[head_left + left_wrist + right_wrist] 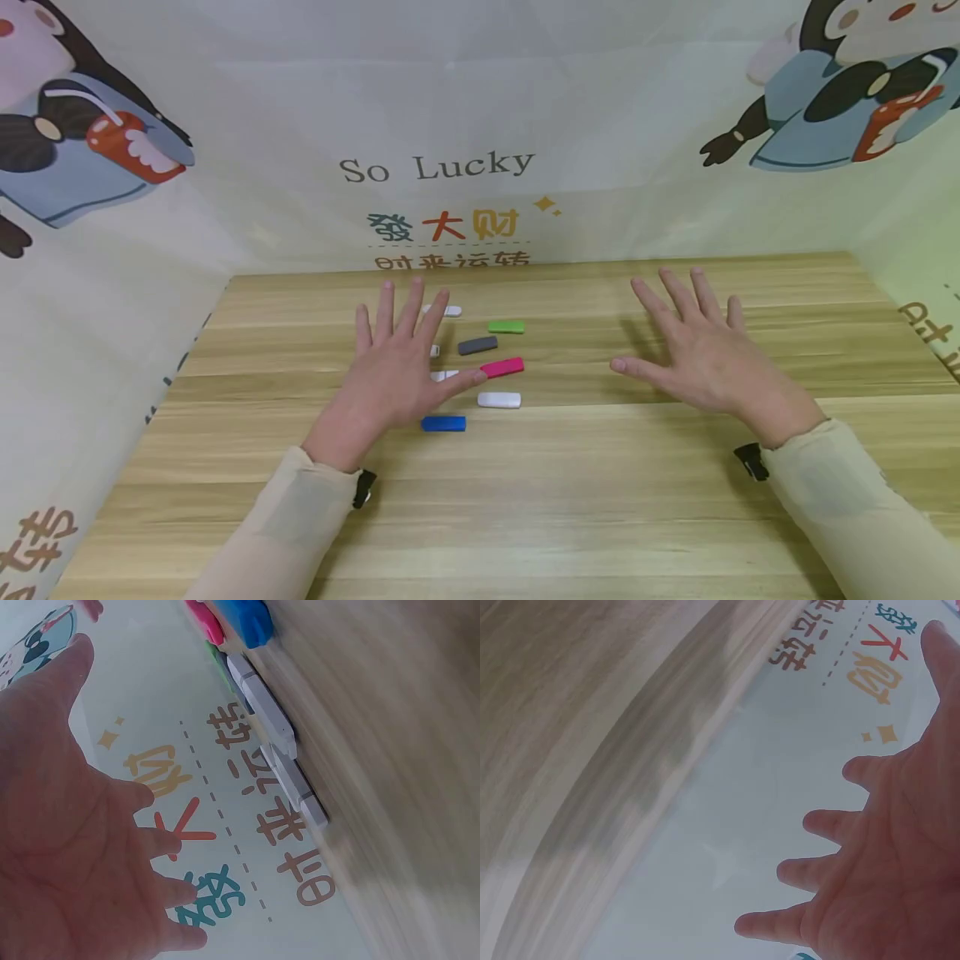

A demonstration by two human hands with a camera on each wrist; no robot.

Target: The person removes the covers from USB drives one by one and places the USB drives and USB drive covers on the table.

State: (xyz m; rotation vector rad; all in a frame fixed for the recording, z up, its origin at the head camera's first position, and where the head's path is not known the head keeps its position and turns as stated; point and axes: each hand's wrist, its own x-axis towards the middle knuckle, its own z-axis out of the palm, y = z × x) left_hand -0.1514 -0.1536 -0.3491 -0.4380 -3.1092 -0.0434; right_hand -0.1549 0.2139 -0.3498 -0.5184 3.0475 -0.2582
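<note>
My left hand (392, 371) is spread flat above several small stick-shaped pieces that look like USB flash drives, holding nothing. Its thumb overlaps the end of the pink stick (504, 367) in the head view; the left wrist view shows the palm apart from the sticks. Around it lie a blue stick (444, 424), a white stick (498, 400), a dark grey stick (477, 345) and a green stick (507, 327). Other whitish sticks (262, 705) are partly hidden behind the fingers in the head view. My right hand (708, 362), fingers spread, hovers over the table's right side and holds nothing.
The wood-grain table (570, 500) ends at a pale printed backdrop (622, 125) with cartoon figures and lettering. Similar cloth stands along the left and right edges. A black band piece (364, 489) sits at the left wrist, another (752, 462) at the right.
</note>
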